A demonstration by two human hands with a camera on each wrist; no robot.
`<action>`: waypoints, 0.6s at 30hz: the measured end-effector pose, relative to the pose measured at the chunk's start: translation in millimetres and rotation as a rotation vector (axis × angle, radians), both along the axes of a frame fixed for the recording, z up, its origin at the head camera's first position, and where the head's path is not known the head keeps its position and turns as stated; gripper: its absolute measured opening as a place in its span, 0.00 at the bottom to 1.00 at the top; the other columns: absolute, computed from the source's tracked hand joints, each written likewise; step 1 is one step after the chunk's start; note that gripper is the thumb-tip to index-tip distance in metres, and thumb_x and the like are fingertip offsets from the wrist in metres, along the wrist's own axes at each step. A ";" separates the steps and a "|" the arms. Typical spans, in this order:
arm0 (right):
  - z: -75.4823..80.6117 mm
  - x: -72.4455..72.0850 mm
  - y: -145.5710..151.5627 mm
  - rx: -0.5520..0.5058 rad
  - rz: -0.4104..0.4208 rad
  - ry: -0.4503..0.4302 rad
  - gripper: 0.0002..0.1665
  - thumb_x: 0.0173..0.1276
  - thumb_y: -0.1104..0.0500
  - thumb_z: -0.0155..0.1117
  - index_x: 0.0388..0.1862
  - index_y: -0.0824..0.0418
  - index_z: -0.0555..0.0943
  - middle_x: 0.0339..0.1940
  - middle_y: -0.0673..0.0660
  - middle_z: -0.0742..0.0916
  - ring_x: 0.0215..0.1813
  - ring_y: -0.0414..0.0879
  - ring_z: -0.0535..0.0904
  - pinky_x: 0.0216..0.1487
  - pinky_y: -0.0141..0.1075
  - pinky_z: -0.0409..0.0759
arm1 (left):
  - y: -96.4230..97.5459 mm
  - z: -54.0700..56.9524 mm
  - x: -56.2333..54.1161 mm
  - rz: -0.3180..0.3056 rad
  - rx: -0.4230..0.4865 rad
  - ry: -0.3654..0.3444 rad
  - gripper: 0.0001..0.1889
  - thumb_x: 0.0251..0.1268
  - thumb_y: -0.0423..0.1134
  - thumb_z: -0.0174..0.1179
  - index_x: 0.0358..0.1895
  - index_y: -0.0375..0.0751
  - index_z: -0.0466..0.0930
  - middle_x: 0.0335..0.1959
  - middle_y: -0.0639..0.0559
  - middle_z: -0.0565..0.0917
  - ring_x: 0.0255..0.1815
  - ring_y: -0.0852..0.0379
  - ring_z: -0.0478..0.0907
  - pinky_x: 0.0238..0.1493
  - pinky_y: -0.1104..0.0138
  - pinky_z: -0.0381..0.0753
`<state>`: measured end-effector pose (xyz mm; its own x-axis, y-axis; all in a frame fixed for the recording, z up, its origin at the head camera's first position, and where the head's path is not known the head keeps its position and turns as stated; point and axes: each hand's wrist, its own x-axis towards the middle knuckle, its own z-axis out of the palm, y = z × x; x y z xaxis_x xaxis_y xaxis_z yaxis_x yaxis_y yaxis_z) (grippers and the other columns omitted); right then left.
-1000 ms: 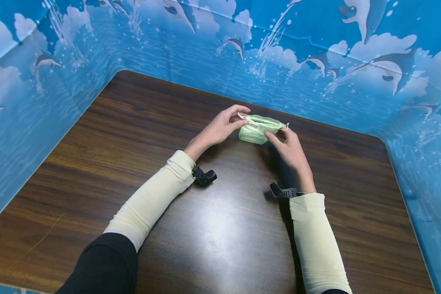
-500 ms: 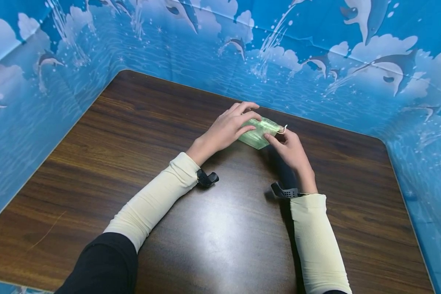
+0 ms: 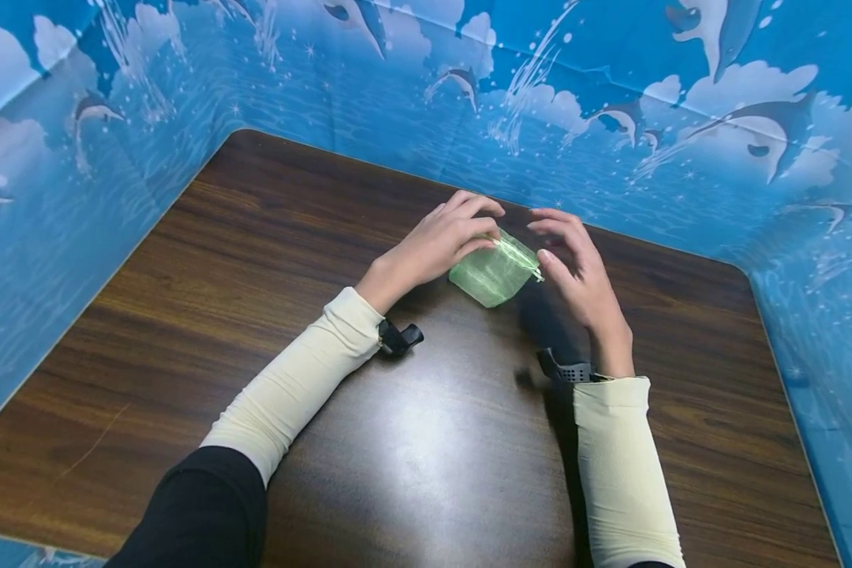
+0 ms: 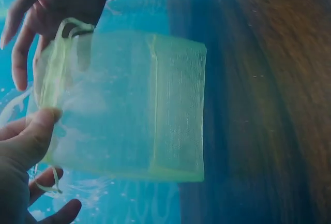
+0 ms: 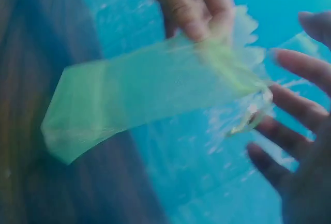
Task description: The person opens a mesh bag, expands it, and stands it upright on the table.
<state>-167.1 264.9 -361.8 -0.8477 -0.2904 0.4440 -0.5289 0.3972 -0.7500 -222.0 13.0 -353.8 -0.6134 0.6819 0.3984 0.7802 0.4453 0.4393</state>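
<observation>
A sheer green drawstring pouch (image 3: 488, 278) is held up near the far side of the table. My left hand (image 3: 433, 246) pinches its gathered top edge between thumb and fingers. To the right, my right hand (image 3: 584, 282) stays apart from the cloth, its fingers spread and loosely bent. A pale cord (image 5: 265, 102) loops from the pouch's corner beside the right fingertips; whether they touch it I cannot tell. In the left wrist view the see-through pouch (image 4: 119, 105) hangs flat, and the background shows through it. I make out nothing inside.
A dark wood-grain table (image 3: 412, 442) lies under both arms. Blue dolphin-print sheeting (image 3: 397, 95) rises along its back and sides. Each wrist carries a black camera mount, one on the left (image 3: 400, 339) and one on the right (image 3: 564, 369).
My left hand has shifted its grip inward along the pouch top. My right hand has let go of the other corner, moved right and spread its fingers. The pouch now tilts down rightward.
</observation>
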 end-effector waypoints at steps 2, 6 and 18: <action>5.3 3.4 0.8 0.068 0.051 0.013 0.17 0.78 0.59 0.57 0.61 0.62 0.83 0.72 0.58 0.79 0.72 0.50 0.72 0.68 0.40 0.71 | -0.3 2.1 0.2 -0.032 0.023 -0.003 0.08 0.78 0.43 0.59 0.49 0.49 0.87 0.70 0.49 0.77 0.74 0.48 0.67 0.73 0.53 0.71; 9.2 4.8 -0.2 0.280 0.078 -0.032 0.16 0.81 0.52 0.56 0.49 0.61 0.87 0.62 0.58 0.84 0.66 0.51 0.76 0.63 0.46 0.73 | -3.9 5.9 -0.2 -0.089 0.032 -0.039 0.08 0.77 0.43 0.59 0.47 0.47 0.87 0.70 0.47 0.77 0.74 0.47 0.66 0.75 0.56 0.69; 7.0 2.4 -1.3 0.538 -0.097 0.082 0.18 0.80 0.49 0.62 0.47 0.63 0.86 0.58 0.63 0.86 0.61 0.59 0.78 0.67 0.58 0.70 | -14.2 16.1 -4.4 -0.182 -0.170 -0.211 0.10 0.78 0.47 0.60 0.49 0.46 0.85 0.74 0.48 0.72 0.75 0.48 0.61 0.73 0.56 0.70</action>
